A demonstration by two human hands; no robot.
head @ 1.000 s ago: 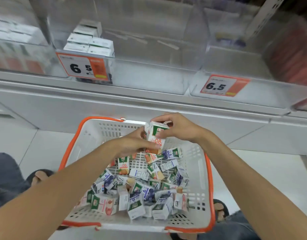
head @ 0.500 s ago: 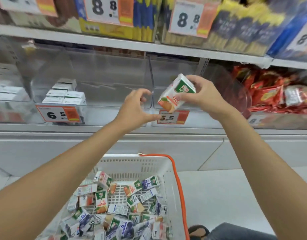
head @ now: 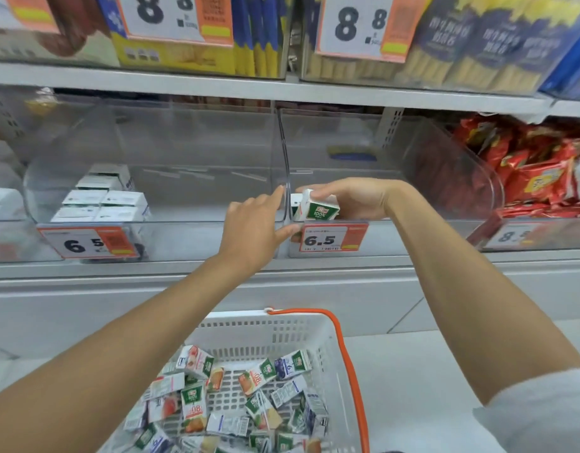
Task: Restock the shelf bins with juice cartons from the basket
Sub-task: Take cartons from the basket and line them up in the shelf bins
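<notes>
One juice carton (head: 318, 207) in the right hand's (head: 357, 197) grip; left hand (head: 252, 230) empty, forefinger straight at the bin (head: 445, 178) edge.

A pale grey shelf unit (head: 314, 266) fills the upper two-thirds of the frame; its upper shelf board (head: 184, 83) runs straight across near the top; two orange-and-white price tags (head: 171, 18) reading 8.8 hang above it; behind them stand yellow-and-blue packs (head: 256, 34) at top centre and dark blue packs (head: 478, 44) at upper right; red snack packets (head: 537, 178) crowd the right edge; a perforated upright (head: 391, 129) shows right of centre; a plain grey base panel (head: 86, 305) meets the pale tiled floor (head: 429, 371) at lower right; the light is even and white.
</notes>
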